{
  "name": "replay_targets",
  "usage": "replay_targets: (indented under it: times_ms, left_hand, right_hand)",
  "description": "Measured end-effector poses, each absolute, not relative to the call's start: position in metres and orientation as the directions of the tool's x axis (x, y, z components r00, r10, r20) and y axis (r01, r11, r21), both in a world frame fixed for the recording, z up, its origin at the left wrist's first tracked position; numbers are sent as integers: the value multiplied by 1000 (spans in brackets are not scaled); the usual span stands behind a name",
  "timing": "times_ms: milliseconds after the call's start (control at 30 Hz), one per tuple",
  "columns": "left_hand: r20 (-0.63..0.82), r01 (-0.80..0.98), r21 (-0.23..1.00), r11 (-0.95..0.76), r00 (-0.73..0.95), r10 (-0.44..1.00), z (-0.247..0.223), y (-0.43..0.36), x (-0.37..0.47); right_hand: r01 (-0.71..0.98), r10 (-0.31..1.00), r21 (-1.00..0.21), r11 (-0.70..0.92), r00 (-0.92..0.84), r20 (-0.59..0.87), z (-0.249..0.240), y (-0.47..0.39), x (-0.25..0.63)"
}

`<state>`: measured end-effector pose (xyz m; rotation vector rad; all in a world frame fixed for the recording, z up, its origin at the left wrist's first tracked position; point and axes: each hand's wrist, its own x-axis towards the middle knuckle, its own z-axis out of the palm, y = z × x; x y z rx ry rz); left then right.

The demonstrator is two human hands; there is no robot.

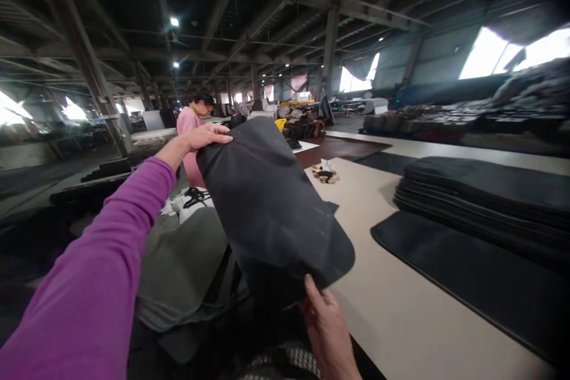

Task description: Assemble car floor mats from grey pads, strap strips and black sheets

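A black sheet with rounded corners (271,202), perhaps leather or a mat, hangs tilted between my two hands over the table's near edge. At its upper left corner my left hand (208,135) pinches it, thumb on top. My right hand (323,317) grips the lower edge near the right corner, with the thumb on the upper face and the fingers partly hidden beneath. Below and to the left lies a pile of dark grey-green sheets (182,267). On the table to the right rests a single black sheet (463,273), beside a thick stack of black sheets (485,190).
The beige tabletop (392,309) runs along the right. A small bundle of tan and black pieces (325,173) lies on it, with a brown sheet (342,148) farther back. A co-worker in pink (191,160) stands beyond my left hand. Heaped material (490,107) fills the far right.
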<state>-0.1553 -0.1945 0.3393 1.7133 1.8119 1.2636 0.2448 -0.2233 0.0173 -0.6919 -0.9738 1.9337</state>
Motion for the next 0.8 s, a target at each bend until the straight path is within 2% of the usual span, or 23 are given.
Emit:
replay_targets:
  times_ms: [100,200,333,433,533,667,800]
  left_hand:
    - [242,564,821,-91,-199,950,320,-176,-139]
    - [177,506,862,-39,-229,957,279,-145,-114]
    - [-56,414,900,133,-194,979,203,-79,-72]
    - [-109,352,923,157,-151,982,144,-31,-18]
    - [-160,223,963,153,10,987,100,9,48]
    - [-126,96,989,111,167,978,68,63,123]
    - [-55,92,995,34,224,973,52,119,180]
  right_hand:
    - [-462,903,-835,-299,-421,-91,19,-214,267]
    - [-496,935,-835,-239,-349,-61,23,-204,305]
    - [-514,979,-846,-141,-198,-43,27,-184,379]
    - [-450,994,-887,-105,-62,-86,27,-169,442]
    - [-317,989,-942,-109,58,-134,27,-151,503]
    - [-209,965,-970,-121,203,-164,34,-111,571]
    - [-187,928,-974,-126,325,-182,44,-59,622]
